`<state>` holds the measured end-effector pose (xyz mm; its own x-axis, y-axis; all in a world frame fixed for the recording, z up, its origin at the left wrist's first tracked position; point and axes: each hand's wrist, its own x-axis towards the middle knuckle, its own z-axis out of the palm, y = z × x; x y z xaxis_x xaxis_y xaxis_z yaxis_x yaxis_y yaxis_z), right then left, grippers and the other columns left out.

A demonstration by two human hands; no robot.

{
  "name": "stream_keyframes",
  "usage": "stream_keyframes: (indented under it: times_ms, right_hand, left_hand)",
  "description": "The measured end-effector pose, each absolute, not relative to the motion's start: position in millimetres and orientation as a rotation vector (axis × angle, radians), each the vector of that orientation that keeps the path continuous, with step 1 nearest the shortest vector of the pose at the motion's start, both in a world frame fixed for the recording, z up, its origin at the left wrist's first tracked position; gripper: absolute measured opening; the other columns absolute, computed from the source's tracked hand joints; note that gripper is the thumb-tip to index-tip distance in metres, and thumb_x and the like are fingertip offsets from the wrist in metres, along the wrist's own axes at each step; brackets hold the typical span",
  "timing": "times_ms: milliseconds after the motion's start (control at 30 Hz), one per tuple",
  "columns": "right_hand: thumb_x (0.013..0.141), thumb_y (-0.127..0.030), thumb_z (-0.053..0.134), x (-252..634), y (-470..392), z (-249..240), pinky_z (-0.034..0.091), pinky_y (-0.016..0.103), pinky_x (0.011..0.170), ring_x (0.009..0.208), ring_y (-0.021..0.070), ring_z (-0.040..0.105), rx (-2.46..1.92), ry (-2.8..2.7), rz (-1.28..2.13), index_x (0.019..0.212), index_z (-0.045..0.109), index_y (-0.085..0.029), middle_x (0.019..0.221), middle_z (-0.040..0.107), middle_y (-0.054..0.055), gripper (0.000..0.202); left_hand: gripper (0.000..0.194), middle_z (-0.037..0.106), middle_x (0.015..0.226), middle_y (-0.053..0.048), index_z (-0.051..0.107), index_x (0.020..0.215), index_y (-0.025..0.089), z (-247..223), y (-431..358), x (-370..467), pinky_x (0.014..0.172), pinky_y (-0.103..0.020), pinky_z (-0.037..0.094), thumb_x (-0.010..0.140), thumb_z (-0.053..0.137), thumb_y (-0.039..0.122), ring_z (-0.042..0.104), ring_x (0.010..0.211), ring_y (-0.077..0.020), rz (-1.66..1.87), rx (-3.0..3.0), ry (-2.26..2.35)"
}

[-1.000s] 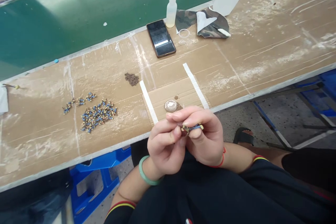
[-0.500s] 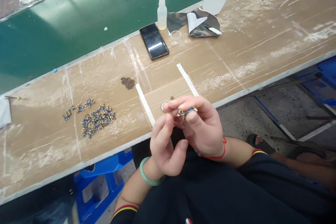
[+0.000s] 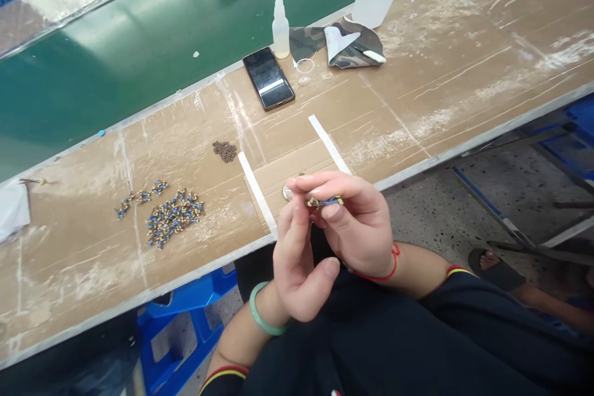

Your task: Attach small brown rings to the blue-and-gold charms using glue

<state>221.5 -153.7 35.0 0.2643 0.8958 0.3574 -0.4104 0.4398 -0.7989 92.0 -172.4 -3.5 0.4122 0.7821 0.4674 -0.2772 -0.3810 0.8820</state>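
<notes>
The right hand (image 3: 356, 223) pinches a small blue-and-yellow piece (image 3: 325, 202) between thumb and fingers, over the near edge of the table (image 3: 417, 96). The left hand (image 3: 304, 266) has a wide grip, its thumb spread away from its fingers, whose tips are close to the piece. A pile of similar pieces (image 3: 174, 216) lies toward the table's left end, with a smaller pile of brown rings (image 3: 224, 151) between it and two white strips. Near the far edge, a phone (image 3: 269, 78) lies beside an upright bottle (image 3: 281, 34).
</notes>
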Motion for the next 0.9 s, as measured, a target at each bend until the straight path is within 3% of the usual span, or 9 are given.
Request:
stream_keyframes:
  times_ms: [67,233,433,600,733,900]
  right_hand:
    - [0.106,-0.028,0.080,220,-153,33,0.071,0.038,0.105,0.121,0.0192,0.085,-0.621,-0.912,0.950,0.115,0.086,-0.038,0.125,0.088,-0.002,0.015]
    - [0.107,-0.025,0.078,217,-153,28,0.069,0.033,0.107,0.123,0.0165,0.083,-0.601,-0.916,0.910,0.117,0.086,-0.038,0.128,0.087,-0.004,0.018]
    - [0.108,-0.032,0.078,217,-155,24,0.070,0.040,0.106,0.122,0.0211,0.084,-0.640,-0.947,0.879,0.114,0.085,-0.035,0.129,0.087,-0.001,0.009]
    - [0.107,-0.040,0.078,217,-156,24,0.072,0.046,0.106,0.122,0.0247,0.085,-0.670,-0.972,0.847,0.110,0.084,-0.034,0.128,0.088,0.001,0.009]
    - [0.107,-0.040,0.078,218,-156,25,0.072,0.048,0.107,0.123,0.0258,0.084,-0.656,-0.969,0.839,0.110,0.084,-0.034,0.127,0.087,0.001,0.009]
    - [0.108,-0.037,0.078,220,-157,20,0.070,0.048,0.112,0.130,0.0254,0.082,-0.635,-0.965,0.828,0.115,0.084,-0.038,0.129,0.086,0.000,0.009]
  left_hand:
    - [0.082,0.036,0.190,-0.002,0.031,0.182,0.040,-5,-175,93,0.148,-0.055,0.025,0.107,0.065,0.031,0.018,0.181,-0.0336,1.231,1.561,0.470]
    - [0.077,0.045,0.183,-0.006,0.037,0.179,0.042,-9,-178,96,0.141,-0.054,0.043,0.108,0.069,0.037,0.025,0.179,-0.0369,1.236,1.535,0.522]
    - [0.078,0.032,0.190,0.005,0.029,0.179,0.052,-3,-179,94,0.148,-0.055,0.024,0.111,0.064,0.038,0.015,0.182,-0.0314,1.172,1.532,0.510]
    - [0.080,0.027,0.190,0.018,0.028,0.178,0.059,-3,-183,91,0.150,-0.057,0.014,0.110,0.064,0.035,0.006,0.182,-0.0349,1.100,1.507,0.554]
    - [0.085,0.028,0.190,0.016,0.028,0.178,0.058,-4,-182,92,0.151,-0.060,0.011,0.108,0.065,0.030,0.007,0.182,-0.0368,1.098,1.527,0.540]
    - [0.083,0.028,0.191,0.013,0.025,0.180,0.055,-4,-174,91,0.151,-0.056,0.013,0.110,0.061,0.027,0.013,0.182,-0.0338,1.097,1.593,0.445]
